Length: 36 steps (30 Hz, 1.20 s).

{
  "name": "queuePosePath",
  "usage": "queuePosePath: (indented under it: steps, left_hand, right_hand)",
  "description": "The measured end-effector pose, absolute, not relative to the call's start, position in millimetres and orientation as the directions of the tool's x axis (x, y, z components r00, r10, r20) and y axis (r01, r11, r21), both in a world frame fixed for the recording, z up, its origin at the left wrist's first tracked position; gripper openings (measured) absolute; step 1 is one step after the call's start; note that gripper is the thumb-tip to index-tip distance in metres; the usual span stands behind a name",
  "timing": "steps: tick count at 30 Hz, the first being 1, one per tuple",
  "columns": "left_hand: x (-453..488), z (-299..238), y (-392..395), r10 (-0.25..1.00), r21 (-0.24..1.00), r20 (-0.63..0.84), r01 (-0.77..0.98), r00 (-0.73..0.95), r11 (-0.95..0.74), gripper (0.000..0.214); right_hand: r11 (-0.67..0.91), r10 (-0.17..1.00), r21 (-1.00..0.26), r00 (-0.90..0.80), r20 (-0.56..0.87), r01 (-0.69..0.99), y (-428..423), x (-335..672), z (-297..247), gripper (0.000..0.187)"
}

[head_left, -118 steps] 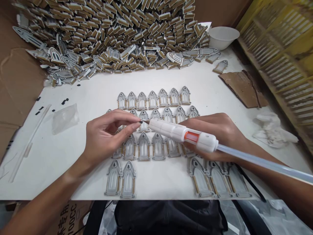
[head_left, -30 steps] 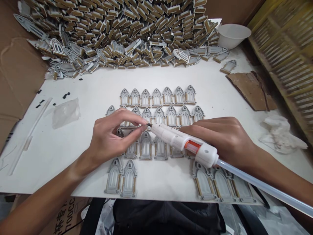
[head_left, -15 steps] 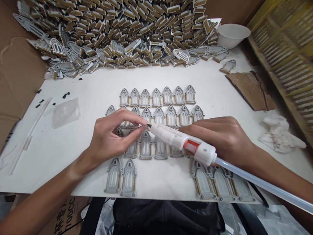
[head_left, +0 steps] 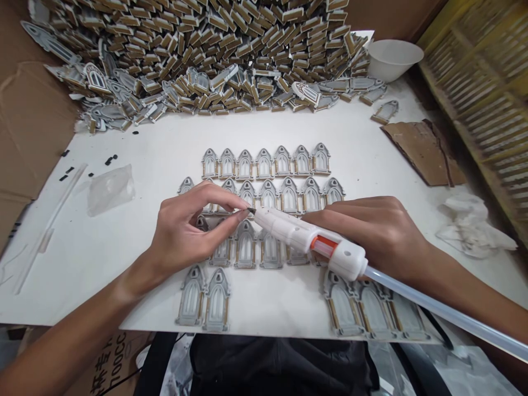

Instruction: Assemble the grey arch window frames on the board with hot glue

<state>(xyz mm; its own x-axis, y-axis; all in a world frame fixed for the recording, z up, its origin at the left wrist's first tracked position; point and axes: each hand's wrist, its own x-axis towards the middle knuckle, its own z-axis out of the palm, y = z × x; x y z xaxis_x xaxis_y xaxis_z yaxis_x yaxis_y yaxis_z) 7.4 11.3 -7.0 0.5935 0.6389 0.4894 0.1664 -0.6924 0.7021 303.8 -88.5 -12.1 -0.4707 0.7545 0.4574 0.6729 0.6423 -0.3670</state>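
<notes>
My right hand [head_left: 379, 231] grips a white glue gun [head_left: 309, 241] with an orange band and a clear glue stick [head_left: 445, 316] trailing toward the lower right. Its dark nozzle tip touches the pinched thumb and forefinger of my left hand [head_left: 193, 231], which hold something too small to make out. Both hands hover over rows of small grey arched window pieces [head_left: 264, 164] laid flat on the white board [head_left: 136, 242]. Two more window pieces [head_left: 205, 300] lie near the front edge, and three others [head_left: 373, 311] sit at the front right.
A big heap of stacked window pieces [head_left: 198, 49] fills the back. A white bowl [head_left: 394, 58] stands at the back right, torn cardboard [head_left: 424, 151] and crumpled tissue [head_left: 474, 225] on the right. A clear plastic bag [head_left: 109, 190] lies at left. Cardboard walls enclose the left side.
Hands and glue gun sit almost unchanged over the last second. Compared with four seconds ago the gun points slightly more downward and the view has shifted a little.
</notes>
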Motion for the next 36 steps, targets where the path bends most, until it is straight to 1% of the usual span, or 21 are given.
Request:
queuePosePath:
  steps: [10, 20, 26, 30, 36]
  left_hand:
    - [7.0, -7.0, 11.1, 0.625, 0.681, 0.493, 0.179, 0.605, -0.71, 0.031]
    - [7.0, -6.0, 12.6, 0.605, 0.666, 0.498, 0.174, 0.621, -0.726, 0.031]
    - [6.2, -6.2, 13.0, 0.594, 0.656, 0.496, 0.175, 0.634, -0.734, 0.031]
    - [7.0, -5.9, 13.9, 0.573, 0.625, 0.512, 0.18, 0.64, -0.759, 0.032]
    - [8.1, -4.0, 15.9, 0.535, 0.577, 0.554, 0.17, 0.638, -0.799, 0.039]
  right_hand:
    - [0.626, 0.77, -0.366, -0.469, 0.433, 0.689, -90.0, 302.5, -9.7, 0.015]
    - [0.637, 0.758, -0.334, -0.488, 0.432, 0.695, -90.7, 303.4, -8.9, 0.012]
    - [0.628, 0.767, -0.336, -0.487, 0.418, 0.702, -91.4, 304.8, -8.5, 0.012]
    - [0.627, 0.77, -0.348, -0.487, 0.411, 0.697, -90.1, 304.1, -8.9, 0.013]
    - [0.623, 0.775, -0.363, -0.485, 0.405, 0.692, -89.4, 304.3, -8.5, 0.01]
